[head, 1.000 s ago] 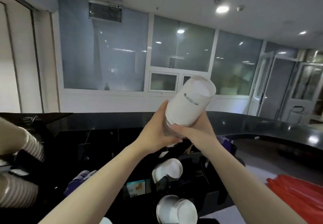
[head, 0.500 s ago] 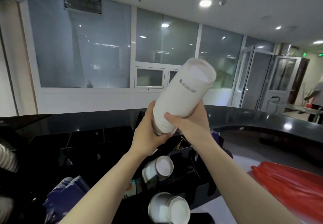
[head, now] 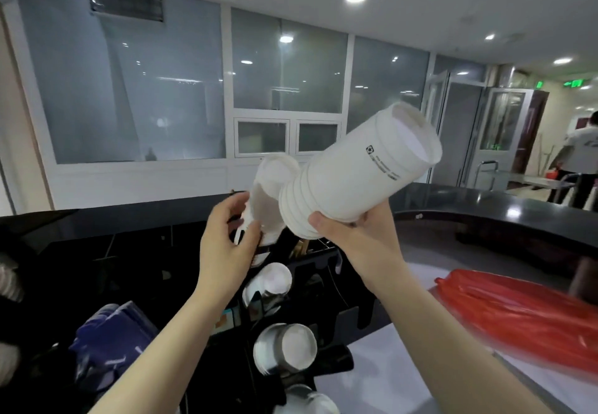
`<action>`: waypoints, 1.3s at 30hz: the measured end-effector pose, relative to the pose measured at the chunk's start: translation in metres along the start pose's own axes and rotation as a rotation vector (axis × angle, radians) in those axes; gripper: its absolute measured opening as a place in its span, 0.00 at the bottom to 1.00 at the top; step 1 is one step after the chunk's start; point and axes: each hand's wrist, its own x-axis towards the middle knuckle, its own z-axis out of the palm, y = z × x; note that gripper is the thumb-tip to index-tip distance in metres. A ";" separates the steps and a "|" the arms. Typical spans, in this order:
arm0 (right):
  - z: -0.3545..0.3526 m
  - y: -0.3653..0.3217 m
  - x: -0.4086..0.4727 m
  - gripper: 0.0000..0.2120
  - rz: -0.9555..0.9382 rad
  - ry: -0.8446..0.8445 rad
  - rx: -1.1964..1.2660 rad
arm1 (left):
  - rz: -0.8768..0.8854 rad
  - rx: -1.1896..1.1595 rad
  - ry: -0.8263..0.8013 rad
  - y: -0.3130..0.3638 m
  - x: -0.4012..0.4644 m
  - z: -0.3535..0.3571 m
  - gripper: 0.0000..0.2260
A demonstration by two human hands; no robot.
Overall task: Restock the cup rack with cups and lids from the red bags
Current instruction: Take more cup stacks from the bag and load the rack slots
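Head view: right hand fingers clamped round tilted white cup stack, raised above black cup rack; left hand fingers curled on clear wrapper beside it; red bag on table, lower right

A crumpled dark blue plastic bag lies low, left of the fingers. Far right of the fingers, a person in white shirt stands beside a grey metal cart.
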 end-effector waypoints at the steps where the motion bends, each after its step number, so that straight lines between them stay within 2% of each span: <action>1: -0.003 0.004 -0.008 0.37 0.017 -0.020 0.001 | -0.048 -0.118 -0.025 0.010 -0.008 0.001 0.11; 2: -0.005 0.007 -0.016 0.36 0.040 -0.046 -0.001 | -0.116 -0.233 -0.095 0.018 -0.015 0.003 0.10; 3: -0.006 0.011 -0.023 0.34 0.059 -0.076 -0.005 | -0.188 -0.310 -0.176 0.024 -0.022 0.007 0.12; 5: -0.009 0.016 -0.033 0.32 0.085 -0.135 -0.011 | -0.314 -0.364 -0.309 0.029 -0.033 0.014 0.18; 7: -0.012 0.016 -0.038 0.31 0.131 -0.162 0.007 | -0.392 -0.398 -0.359 0.028 -0.040 0.018 0.16; 11: -0.015 0.012 -0.039 0.19 0.103 -0.162 0.032 | -0.422 -0.337 -0.331 0.013 -0.040 0.010 0.11; 14: -0.015 0.013 -0.036 0.26 0.063 -0.008 0.064 | -0.419 -0.241 -0.297 -0.002 -0.039 0.002 0.10; 16: -0.013 0.016 -0.034 0.31 0.003 0.013 -0.007 | -0.430 -0.200 -0.294 -0.009 -0.040 0.000 0.09; 20: -0.006 0.025 -0.031 0.32 -0.014 -0.035 -0.143 | -0.430 -0.138 -0.292 -0.024 -0.043 0.001 0.09; 24: 0.000 0.040 -0.026 0.33 0.023 -0.071 -0.275 | -0.489 -0.077 -0.216 -0.038 -0.042 -0.009 0.16; 29: 0.015 0.067 -0.021 0.31 0.087 -0.091 -0.389 | -0.478 -0.044 -0.239 -0.051 -0.039 -0.022 0.14; 35: 0.034 0.097 -0.021 0.31 0.196 -0.298 -0.740 | -0.485 0.003 -0.262 -0.067 -0.037 -0.036 0.12; 39: 0.038 0.099 -0.007 0.35 0.298 -0.372 -0.936 | -0.466 0.008 -0.258 -0.073 -0.036 -0.039 0.11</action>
